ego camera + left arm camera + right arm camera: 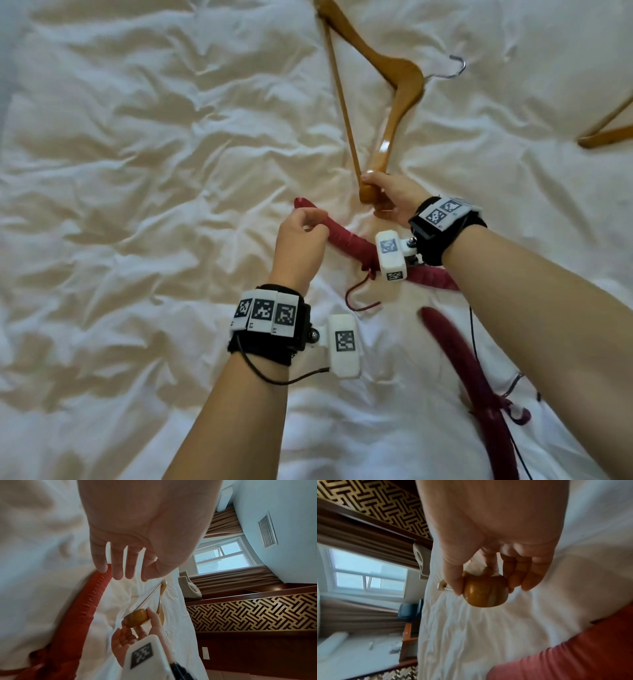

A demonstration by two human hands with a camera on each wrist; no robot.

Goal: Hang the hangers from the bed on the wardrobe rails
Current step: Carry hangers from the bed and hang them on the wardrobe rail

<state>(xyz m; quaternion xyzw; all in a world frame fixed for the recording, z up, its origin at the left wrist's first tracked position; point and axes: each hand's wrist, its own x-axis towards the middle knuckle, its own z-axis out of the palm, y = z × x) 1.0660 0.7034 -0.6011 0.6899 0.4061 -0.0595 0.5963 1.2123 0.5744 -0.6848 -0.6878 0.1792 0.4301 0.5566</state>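
A wooden hanger (400, 102) with a metal hook lies on the white bed (137, 171). My right hand (390, 198) pinches its near rounded end (486, 592) between thumb and fingers; the left wrist view shows that wooden hanger (137, 618) in the right hand (126, 635) too. A red padded hanger (346, 240) lies just below it. My left hand (301, 236) is over that hanger's far arm, fingers loosely extended (118, 566), the little finger touching the red padded hanger (85, 608) without closing round it. The wardrobe is out of view.
A second dark red padded hanger (459, 363) lies at the lower right under my right forearm. Another wooden hanger (606, 132) shows at the right edge. A lattice headboard panel (257, 612), a window (223, 558) and an armchair (187, 588) lie beyond the bed.
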